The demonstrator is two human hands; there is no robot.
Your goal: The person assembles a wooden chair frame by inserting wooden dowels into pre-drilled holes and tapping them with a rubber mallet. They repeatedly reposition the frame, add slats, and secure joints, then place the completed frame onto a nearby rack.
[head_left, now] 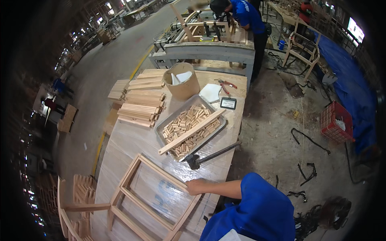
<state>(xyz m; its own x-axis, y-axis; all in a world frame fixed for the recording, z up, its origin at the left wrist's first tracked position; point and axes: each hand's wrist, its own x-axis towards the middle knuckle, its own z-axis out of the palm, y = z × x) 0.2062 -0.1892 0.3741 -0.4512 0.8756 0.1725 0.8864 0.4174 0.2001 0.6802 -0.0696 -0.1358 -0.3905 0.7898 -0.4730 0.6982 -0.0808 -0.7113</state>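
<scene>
My right hand (196, 186) is closed round the right end of a pale wooden chair frame (155, 172), its bare forearm reaching in from a blue sleeve. The frame, with several crosspieces, rests on the table at the lower left. Just beyond the hand lies a black-headed hammer (194, 162), its dark handle pointing right. Behind it, a grey plastic tray (160, 138) is heaped with short wooden dowels (189, 122). One slim wooden slat (191, 132) lies slantwise across the tray. My left hand is out of sight.
Stacked wooden slats (140, 105) lie beside a round tan bucket (185, 87). Red-handled pliers (227, 84) and a small dark-framed box (228, 103) are at the far right. A co-worker in blue (245, 16) bends over another bench. A red crate (337, 122) stands on the floor.
</scene>
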